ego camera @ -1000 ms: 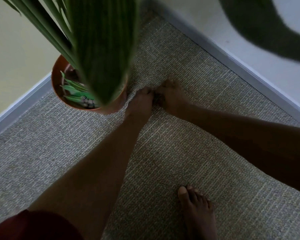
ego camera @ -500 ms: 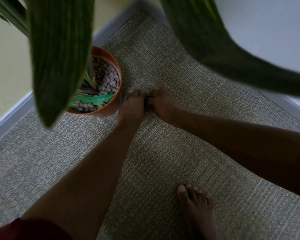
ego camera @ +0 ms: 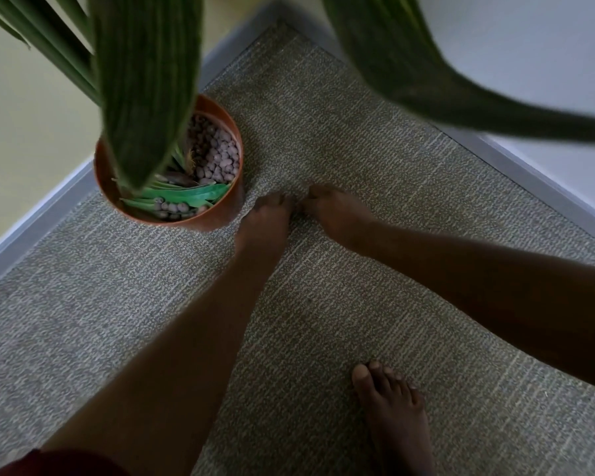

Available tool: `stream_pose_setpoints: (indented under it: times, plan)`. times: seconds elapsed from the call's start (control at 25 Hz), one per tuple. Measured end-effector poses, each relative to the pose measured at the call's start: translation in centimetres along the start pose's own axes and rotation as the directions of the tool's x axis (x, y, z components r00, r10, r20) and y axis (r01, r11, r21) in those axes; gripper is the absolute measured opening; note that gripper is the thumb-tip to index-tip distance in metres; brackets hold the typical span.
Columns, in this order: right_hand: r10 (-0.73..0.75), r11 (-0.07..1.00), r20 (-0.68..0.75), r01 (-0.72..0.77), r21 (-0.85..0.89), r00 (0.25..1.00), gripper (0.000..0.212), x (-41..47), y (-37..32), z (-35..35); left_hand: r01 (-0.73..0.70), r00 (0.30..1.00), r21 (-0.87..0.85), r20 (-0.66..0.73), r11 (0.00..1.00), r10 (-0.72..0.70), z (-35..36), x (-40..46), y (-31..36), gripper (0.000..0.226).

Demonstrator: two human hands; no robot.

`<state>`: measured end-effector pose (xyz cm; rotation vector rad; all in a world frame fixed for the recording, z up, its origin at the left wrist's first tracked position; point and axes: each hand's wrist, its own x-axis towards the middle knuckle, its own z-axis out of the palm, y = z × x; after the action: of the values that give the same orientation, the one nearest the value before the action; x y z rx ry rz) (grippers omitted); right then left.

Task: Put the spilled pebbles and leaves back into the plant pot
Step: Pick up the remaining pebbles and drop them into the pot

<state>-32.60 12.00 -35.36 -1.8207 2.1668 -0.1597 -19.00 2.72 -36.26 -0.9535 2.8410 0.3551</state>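
Beside the plant pot [ego camera: 220,219], left hand [ego camera: 263,219] and right hand [ego camera: 337,214] remain fingertip-to-fingertip on the carpet [ego camera: 323,304], barely shifted; grip contents cannot be told. Pebbles [ego camera: 217,156] and leaves [ego camera: 189,195] lie inside the pot; gathering appears nearly done

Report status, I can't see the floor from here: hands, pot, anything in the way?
Left hand and right hand down on the carpet, fingertips together, grip unclear. Pot upright beside left hand, pebbles and cut leaves inside. Big leaf overhangs pot.
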Motion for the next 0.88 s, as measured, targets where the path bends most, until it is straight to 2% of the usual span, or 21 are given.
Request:
stream_pose_setpoints:
  times: [0.16,0.28,0.48,0.64,0.76,0.8,0.88]
  plan:
    - [-0.001,1.000,-0.003,0.001,0.000,1.000,0.028,-1.4,0.5,0.4,0.036,0.999,0.032,-0.006,0.999,-0.036,-0.3,-0.9,0.7,0.033]
    - [0.074,0.995,0.025,-0.076,0.072,0.997,0.024,-1.5,1.4,0.8,0.050,0.998,0.034,0.027,0.998,-0.051,-0.6,-2.0,1.1,0.038]
    - [0.198,0.917,0.022,-0.193,0.349,0.980,0.012,-0.7,3.1,-0.7,-0.024,0.996,-0.143,0.080,0.989,0.036,-1.0,-2.5,-1.4,0.019]
    - [0.308,0.781,0.136,-0.332,0.528,0.942,0.012,-1.6,3.1,-1.5,-0.009,0.993,-0.320,0.108,0.947,0.046,-3.5,-3.4,-2.2,0.013]
    - [0.300,0.627,0.209,-0.357,0.692,0.931,0.014,-1.9,2.2,-2.1,-0.032,0.996,-0.402,0.061,0.915,0.062,-5.0,-4.8,-2.1,0.015]
    - [0.292,0.519,0.238,-0.362,0.774,0.926,0.013,-1.7,1.7,-2.7,-0.048,0.997,-0.419,0.040,0.906,0.071,-5.6,-5.2,-2.1,0.015]
    - [0.256,0.214,0.314,-0.371,0.904,0.914,0.013,-1.0,0.3,-4.5,-0.119,0.993,-0.406,-0.023,0.906,0.120,-7.1,-5.8,-2.1,0.017]
